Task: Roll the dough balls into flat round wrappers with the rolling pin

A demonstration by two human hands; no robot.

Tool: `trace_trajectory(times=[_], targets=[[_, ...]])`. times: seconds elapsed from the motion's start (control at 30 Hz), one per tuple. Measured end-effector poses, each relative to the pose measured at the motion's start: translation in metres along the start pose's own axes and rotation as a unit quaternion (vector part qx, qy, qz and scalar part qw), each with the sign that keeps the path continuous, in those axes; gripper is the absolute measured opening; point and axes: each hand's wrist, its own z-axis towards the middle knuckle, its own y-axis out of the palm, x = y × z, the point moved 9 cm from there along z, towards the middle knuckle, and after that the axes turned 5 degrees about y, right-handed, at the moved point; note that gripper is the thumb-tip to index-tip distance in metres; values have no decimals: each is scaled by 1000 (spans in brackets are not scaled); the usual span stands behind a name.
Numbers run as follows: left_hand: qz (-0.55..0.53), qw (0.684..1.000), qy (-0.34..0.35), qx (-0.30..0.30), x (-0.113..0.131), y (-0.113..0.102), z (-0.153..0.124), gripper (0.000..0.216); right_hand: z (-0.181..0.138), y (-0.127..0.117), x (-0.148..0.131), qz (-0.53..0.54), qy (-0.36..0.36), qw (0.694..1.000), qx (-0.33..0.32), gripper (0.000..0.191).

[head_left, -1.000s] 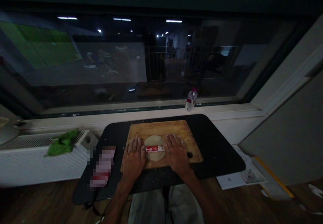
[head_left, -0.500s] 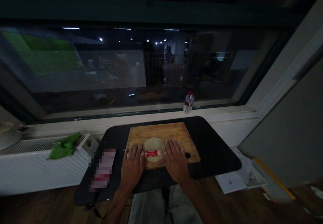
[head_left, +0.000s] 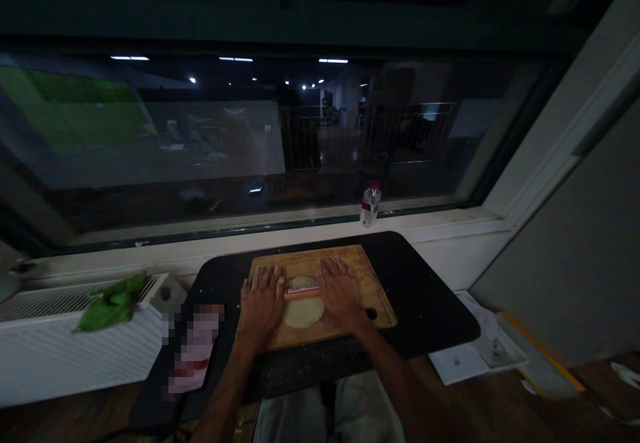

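The left hand [head_left: 263, 302] lies palm down, unclenched, fingers straight up the frame, over one end of the roller [head_left: 303, 291]; the right hand [head_left: 341, 292] lies flat at the other, fingers slanting upper left. Forearms [head_left: 230, 383] angle in from the bottom edge. The roller crosses the dough [head_left: 304, 313] on the board [head_left: 377, 290], lower centre.

This was an indoor room, though whether of a home or an office could not be told. A wide, dark-framed glass window [head_left: 240, 143] ran beyond the far edge of the black, round-cornered surface [head_left: 425, 290]; its pane showed a dim hall with white strip lights [head_left: 333, 60] and a metal railing [head_left: 405, 133]. A white, ribbed radiator [head_left: 85, 356] stood past the left edge, and a tan wooden cutting board [head_left: 369, 290] lent a kitchen touch.
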Motion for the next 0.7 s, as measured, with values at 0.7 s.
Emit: trace_trajectory(times=[0.7], targets=[[-33,999,-11,-21,2,2,-1,44,2,3,7,7,36,999,-3,53]])
